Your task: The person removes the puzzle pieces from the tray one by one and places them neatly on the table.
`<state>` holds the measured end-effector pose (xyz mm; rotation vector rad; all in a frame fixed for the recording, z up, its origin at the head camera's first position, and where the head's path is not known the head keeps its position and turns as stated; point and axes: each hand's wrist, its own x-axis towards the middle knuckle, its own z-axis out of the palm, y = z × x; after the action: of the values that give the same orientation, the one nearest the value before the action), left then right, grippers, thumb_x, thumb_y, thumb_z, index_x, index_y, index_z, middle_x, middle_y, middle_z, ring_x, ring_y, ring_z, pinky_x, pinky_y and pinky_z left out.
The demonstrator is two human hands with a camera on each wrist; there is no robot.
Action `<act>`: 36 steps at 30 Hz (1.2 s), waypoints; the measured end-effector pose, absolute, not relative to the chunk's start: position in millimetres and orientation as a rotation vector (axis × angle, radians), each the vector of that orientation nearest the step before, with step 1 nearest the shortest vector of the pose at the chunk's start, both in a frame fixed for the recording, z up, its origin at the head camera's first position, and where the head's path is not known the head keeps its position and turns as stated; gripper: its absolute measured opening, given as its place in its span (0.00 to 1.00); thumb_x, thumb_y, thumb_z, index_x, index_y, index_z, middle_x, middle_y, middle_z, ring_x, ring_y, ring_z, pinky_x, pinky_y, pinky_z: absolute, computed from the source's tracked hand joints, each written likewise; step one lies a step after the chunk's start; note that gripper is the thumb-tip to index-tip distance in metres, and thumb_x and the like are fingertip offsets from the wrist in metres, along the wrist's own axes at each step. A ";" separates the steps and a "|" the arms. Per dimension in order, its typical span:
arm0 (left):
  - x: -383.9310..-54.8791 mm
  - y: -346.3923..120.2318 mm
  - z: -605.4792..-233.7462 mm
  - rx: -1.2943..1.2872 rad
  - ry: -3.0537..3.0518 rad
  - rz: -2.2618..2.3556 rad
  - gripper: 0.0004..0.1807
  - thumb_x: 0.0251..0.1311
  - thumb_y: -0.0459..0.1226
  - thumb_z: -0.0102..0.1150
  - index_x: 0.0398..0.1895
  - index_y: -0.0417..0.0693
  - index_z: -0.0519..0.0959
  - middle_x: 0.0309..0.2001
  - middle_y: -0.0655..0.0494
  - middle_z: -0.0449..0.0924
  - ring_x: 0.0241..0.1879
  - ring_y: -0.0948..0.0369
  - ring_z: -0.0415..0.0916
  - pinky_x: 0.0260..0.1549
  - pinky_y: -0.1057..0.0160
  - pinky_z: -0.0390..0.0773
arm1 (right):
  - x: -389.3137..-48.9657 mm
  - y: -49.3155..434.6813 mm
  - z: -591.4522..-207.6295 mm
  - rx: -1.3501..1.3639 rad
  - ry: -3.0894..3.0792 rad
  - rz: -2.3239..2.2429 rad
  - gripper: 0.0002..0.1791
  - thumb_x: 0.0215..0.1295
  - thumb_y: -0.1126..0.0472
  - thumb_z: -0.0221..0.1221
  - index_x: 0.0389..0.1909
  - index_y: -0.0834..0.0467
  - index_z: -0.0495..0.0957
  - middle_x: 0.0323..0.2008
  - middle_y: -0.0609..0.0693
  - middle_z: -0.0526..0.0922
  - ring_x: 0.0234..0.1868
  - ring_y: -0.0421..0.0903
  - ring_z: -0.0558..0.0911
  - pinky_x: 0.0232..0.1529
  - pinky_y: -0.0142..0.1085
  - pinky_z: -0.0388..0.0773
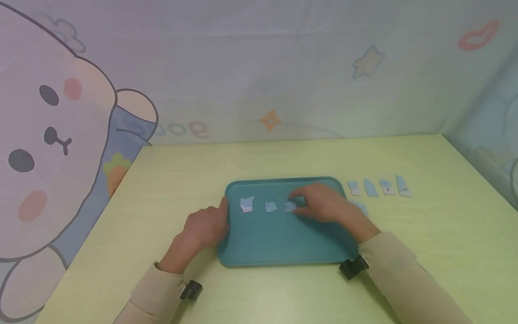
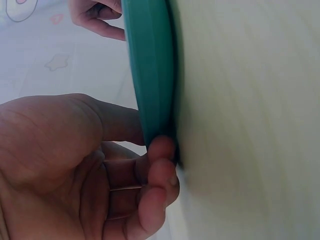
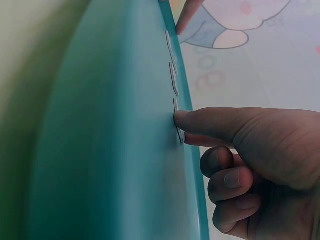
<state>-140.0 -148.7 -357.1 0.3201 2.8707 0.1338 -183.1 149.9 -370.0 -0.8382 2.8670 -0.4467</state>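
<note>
A teal tray (image 1: 283, 243) lies on the table. My left hand (image 1: 208, 225) grips its left rim; in the left wrist view the fingers (image 2: 162, 172) curl at the tray's edge. On the tray, toward its back, three small flat pale-blue puzzle pieces with irregular edges form a row: a left piece (image 1: 247, 204), a middle piece (image 1: 270, 207) and a right piece (image 1: 289, 206). My right hand (image 1: 321, 202) reaches in from the right and pinches the right piece between thumb and index finger. Its other fingers (image 3: 232, 182) are curled in the right wrist view.
On the table (image 1: 441, 252), right of the tray, several more pieces (image 1: 387, 187) stand in a row. Another piece (image 1: 359, 207) lies nearer the tray, partly hidden by the right arm. A printed cloth (image 1: 243, 72) hangs behind the table.
</note>
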 end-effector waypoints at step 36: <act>-139.5 -147.6 -356.2 0.323 2.877 0.123 0.34 0.76 0.34 0.48 0.81 0.31 0.56 0.36 0.44 0.82 0.32 0.55 0.76 0.28 0.55 0.75 | -175.8 175.9 -332.0 -0.758 2.853 -0.641 0.21 0.70 0.56 0.68 0.59 0.62 0.83 0.17 0.43 0.69 0.20 0.39 0.66 0.28 0.36 0.65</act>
<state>-139.5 -147.6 -356.2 0.3231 2.8767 0.1232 -175.8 175.9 -332.0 -0.7580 2.8528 -0.6410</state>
